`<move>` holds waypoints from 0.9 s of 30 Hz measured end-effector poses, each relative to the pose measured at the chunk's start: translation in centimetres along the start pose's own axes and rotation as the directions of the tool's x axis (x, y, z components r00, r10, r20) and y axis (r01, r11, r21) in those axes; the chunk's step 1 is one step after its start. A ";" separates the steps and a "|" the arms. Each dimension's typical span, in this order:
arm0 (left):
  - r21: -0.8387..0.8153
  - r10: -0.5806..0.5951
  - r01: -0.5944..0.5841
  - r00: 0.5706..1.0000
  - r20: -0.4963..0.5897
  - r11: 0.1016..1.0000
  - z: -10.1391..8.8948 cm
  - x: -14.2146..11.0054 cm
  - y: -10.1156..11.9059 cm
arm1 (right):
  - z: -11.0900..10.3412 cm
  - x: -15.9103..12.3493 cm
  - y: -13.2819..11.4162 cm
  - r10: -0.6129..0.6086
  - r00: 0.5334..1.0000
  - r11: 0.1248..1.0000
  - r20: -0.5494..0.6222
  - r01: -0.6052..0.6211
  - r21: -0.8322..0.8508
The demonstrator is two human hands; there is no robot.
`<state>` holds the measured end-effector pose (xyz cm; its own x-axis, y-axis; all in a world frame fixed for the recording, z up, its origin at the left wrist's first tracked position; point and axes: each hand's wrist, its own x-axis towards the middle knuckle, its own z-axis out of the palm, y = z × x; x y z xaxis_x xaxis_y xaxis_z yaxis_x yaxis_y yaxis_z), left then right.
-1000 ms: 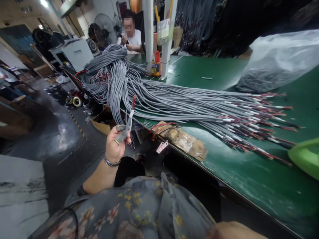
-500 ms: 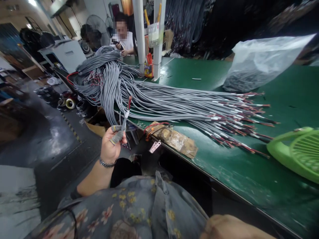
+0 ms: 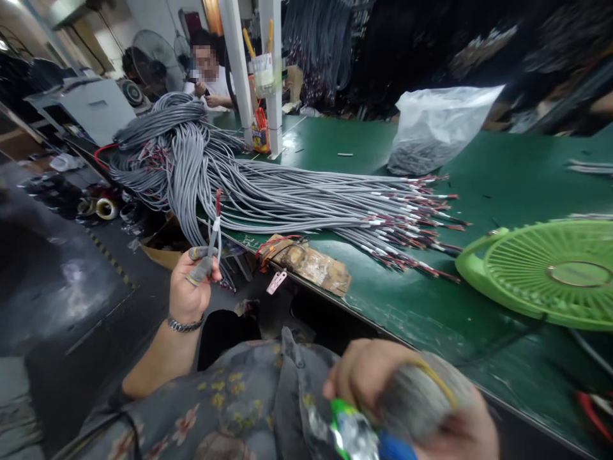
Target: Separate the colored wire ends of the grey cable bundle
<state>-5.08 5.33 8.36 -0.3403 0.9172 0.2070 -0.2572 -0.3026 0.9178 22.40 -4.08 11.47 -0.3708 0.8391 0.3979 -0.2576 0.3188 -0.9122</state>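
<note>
My left hand (image 3: 195, 281), with grey finger covers on, is closed round a grey cable (image 3: 214, 235) that it holds upright. White tape wraps that cable near its top, and thin red wires stick out above. Low in the view, my right hand (image 3: 407, 396) is large and blurred, its fingers curled about a shiny green, silver and blue wrapper (image 3: 352, 431); what is inside cannot be made out. Beyond my left hand, a big bundle of grey cables (image 3: 287, 191) lies along the green table (image 3: 416, 313), bare wire ends pointing right.
A green fan (image 3: 550, 275) lies on the table at the right. Behind the cables stands a clear plastic bag (image 3: 431, 128) of grey pieces. Cardboard (image 3: 311, 265) sits at the table edge. White posts (image 3: 275, 83) rise at the back, where a person (image 3: 213, 83) sits.
My right hand has come up into view from the bottom edge with the shiny wrapper. The view has turned right, and my left hand still holds the cable.
</note>
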 end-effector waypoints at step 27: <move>0.247 -0.272 0.121 0.554 0.787 0.961 3.6 -4.8 -2.1 | -0.5 0.5 7.3 -0.016 0.976 0.936 -0.217 -0.062 -0.348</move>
<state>0.37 2.45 6.69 0.5931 0.7943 0.1314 -0.0647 -0.1157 0.9912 20.78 -1.09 4.99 -0.1640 0.9096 0.3818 0.0921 0.3995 -0.9121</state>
